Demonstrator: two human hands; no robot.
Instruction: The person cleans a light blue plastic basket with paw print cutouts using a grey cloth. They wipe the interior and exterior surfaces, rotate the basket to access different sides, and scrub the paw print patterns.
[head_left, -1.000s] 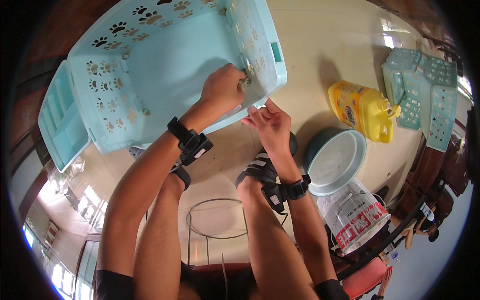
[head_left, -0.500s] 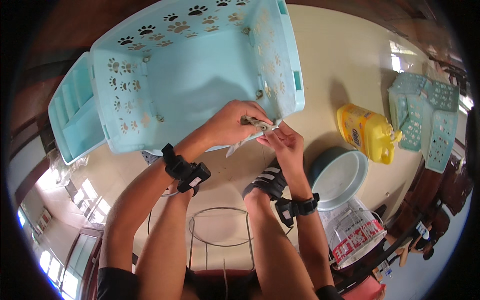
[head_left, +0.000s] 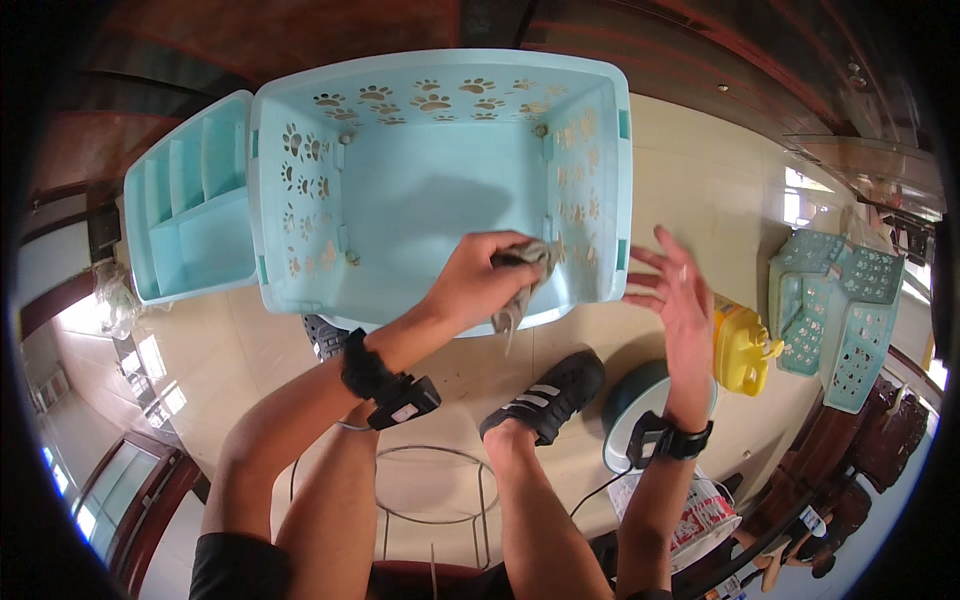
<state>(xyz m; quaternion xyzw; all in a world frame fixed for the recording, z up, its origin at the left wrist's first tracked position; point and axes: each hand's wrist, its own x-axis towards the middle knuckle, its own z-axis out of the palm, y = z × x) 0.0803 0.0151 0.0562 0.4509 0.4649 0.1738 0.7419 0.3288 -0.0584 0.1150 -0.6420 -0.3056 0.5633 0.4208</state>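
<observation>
Head view: light-blue plastic basket with paw-print cutouts (head_left: 450,160) lies directly ahead of both hands, long axis apparently left–right. Left hand (head_left: 475,285), nearer, is closed around a crumpled grey cloth (head_left: 530,262) above the near rim (head_left: 560,317), toward its right end. Right hand (head_left: 680,290) is empty, fingers loosely spread, beside the right rim (head_left: 624,180); contact cannot be told.

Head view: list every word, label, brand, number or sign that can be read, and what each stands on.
No text is clear enough to quote.
White bucket: red print, partly hidden, not readable whole.
Yellow jug: label mostly hidden.
Left wrist device: white label, too small to read.
Grey cloth: no print seen.
Blue basket: paw-shaped cutouts, no print seen.
</observation>
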